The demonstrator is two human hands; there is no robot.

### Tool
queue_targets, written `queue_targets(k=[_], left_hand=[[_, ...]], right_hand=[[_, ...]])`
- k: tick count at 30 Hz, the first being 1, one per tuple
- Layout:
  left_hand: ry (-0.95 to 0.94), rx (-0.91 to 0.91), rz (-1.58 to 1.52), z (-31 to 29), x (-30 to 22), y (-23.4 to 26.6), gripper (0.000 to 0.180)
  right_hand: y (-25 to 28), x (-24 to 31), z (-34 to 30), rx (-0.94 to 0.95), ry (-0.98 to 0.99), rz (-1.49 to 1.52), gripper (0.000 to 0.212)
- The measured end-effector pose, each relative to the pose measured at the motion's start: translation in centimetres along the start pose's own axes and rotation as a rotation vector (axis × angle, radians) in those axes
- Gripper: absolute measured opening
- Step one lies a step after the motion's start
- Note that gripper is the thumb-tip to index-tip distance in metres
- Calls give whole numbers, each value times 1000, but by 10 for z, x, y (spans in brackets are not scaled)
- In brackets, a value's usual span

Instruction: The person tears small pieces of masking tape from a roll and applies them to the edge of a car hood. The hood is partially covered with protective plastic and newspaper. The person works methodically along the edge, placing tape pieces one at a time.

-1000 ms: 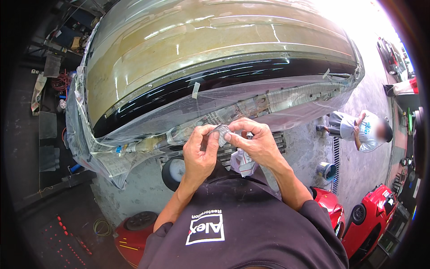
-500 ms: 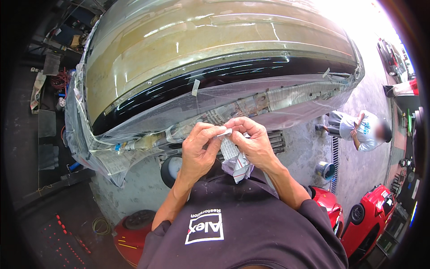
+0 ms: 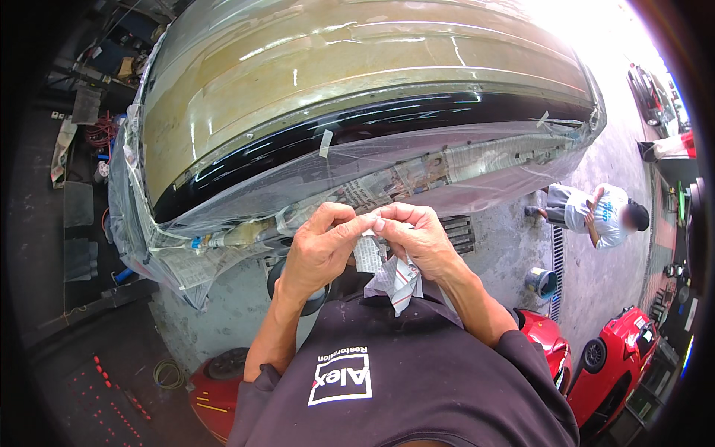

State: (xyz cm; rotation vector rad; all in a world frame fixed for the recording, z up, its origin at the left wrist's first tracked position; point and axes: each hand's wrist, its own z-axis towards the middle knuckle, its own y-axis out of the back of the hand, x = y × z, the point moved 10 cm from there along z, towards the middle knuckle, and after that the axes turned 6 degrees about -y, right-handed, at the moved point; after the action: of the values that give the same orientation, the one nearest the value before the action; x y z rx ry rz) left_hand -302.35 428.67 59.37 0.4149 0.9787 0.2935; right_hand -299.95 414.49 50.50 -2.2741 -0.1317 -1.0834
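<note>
Newspaper (image 3: 403, 283) hangs crumpled just in front of your dark shirt (image 3: 447, 357), pinched between the thumb and fingers of your right hand (image 3: 421, 238). Your left hand (image 3: 316, 252) is curled, its forefinger reaching right to meet the other fingertips at the paper's upper end; whether it pinches too, I cannot tell. Beyond both hands, plastic sheeting (image 3: 350, 171) skirts an olive roof (image 3: 357, 67). Right of you, a person (image 3: 607, 220) stands beyond a bucket (image 3: 541, 283).
</note>
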Motion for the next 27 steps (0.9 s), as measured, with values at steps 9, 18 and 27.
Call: queue_targets(k=[9,18,27], left_hand=[[734,-206,-802,-44,49,-17,36],[700,-303,-450,-47,42,-22,32],[686,-390,-583,-45,41,-18,23]], right_hand=[[-7,12,-4,-128,160,35,21],[-10,17,-4,-186,284,-229,26],[-9,7,3,-83,191,-78,23]])
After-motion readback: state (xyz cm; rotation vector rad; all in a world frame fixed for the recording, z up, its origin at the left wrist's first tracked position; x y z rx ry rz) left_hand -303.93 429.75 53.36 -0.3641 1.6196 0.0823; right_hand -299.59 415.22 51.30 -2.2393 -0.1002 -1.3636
